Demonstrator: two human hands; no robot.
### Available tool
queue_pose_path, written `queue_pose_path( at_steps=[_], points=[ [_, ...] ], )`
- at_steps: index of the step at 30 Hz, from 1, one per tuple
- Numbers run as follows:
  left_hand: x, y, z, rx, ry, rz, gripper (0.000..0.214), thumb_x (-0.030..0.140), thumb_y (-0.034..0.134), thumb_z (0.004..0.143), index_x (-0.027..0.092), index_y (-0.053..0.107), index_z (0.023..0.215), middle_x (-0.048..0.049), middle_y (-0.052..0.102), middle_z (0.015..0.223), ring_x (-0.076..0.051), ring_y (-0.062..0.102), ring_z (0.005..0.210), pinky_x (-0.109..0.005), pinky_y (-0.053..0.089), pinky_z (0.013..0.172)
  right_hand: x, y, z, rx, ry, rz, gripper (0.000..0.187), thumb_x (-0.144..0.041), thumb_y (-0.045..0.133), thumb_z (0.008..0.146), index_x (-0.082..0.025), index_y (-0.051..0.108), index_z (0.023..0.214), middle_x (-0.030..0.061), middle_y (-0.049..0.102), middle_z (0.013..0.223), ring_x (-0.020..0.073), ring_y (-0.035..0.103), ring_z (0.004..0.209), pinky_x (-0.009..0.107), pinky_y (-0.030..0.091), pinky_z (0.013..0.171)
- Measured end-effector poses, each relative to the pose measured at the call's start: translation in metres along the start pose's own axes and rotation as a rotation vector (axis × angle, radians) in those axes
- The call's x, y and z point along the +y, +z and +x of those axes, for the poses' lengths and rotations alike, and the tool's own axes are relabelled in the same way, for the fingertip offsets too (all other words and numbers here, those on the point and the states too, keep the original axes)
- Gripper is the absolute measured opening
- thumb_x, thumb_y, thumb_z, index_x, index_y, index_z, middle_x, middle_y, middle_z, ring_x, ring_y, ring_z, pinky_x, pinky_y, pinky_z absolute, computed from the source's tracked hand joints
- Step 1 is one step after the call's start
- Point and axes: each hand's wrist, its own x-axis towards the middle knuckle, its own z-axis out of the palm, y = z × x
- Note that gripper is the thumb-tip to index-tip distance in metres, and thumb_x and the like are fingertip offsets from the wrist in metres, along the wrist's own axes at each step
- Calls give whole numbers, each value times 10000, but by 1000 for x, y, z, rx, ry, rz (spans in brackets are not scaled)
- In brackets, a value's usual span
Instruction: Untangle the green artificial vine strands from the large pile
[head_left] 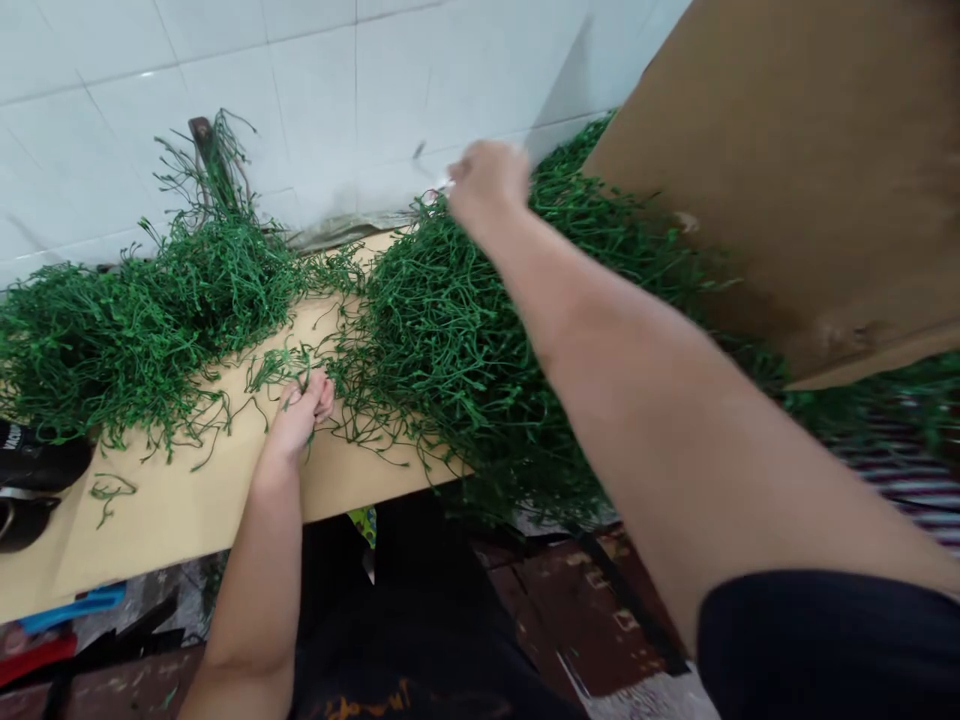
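Observation:
My left hand [306, 398] is closed around a few thin green stems with small bud-like tips, just above the cardboard sheet [337, 490]. Stretched over the large heap of green stems [457, 330], my right hand [491, 180] is near the tiled wall. It looks curled shut, but motion blurs the fingers, and what they hold, if anything, cannot be made out. A small blurred dark piece [418, 150] shows in front of the wall to the left of that hand. Loose stems [281, 368] lie beside my left hand.
A second heap of green stems [150, 330] covers the left of the cardboard, with an upright brown post [201, 140] behind it. At the left edge is a black object [41, 465] with lettering. A big cardboard panel [795, 170] leans at right. White tiles [315, 110] form the back wall.

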Motion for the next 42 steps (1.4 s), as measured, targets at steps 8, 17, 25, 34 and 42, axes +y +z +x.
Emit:
queue_pose_path(
  at_steps=[8, 17, 25, 34, 42],
  points=[
    [0, 7, 6, -3, -26, 44, 518, 587, 641, 678, 157, 385, 541, 88, 233, 484, -18, 227, 409, -167, 199, 397, 41, -30, -20, 45, 112, -34, 315, -382, 406, 890, -212, 657, 975, 120, 594, 1166, 344, 500, 1140, 492, 422, 930],
    [-3, 7, 4, -8, -13, 150, 459, 580, 635, 688, 133, 543, 636, 94, 253, 438, -23, 209, 395, -186, 184, 409, -48, -11, -86, -185, -434, 97, 497, -489, 446, 868, -108, 597, 1150, 172, 562, 1180, 314, 493, 1126, 441, 410, 921],
    [-2, 13, 2, 54, -35, 264, 348, 446, 703, 681, 132, 552, 676, 68, 398, 460, -43, 351, 410, -198, 253, 426, -105, 37, -108, -688, -616, 403, 268, -276, 485, 865, -123, 591, 672, -2, 512, 559, 79, 432, 559, 241, 325, 595],
    [2, 12, 6, 189, 15, 82, 316, 397, 687, 723, 151, 550, 866, 50, 510, 542, -55, 447, 417, -195, 276, 410, -90, 38, -87, -471, -278, 667, 307, -348, 392, 919, -153, 562, 756, -6, 443, 598, 93, 392, 569, 242, 380, 612],
    [-1, 5, 8, 190, -21, 21, 295, 416, 632, 753, 130, 568, 714, 66, 405, 458, -29, 329, 382, -178, 201, 399, -78, 41, -82, -413, -158, 753, 342, -455, 389, 906, -162, 542, 815, 4, 456, 644, 92, 388, 575, 232, 378, 555]
  ],
)
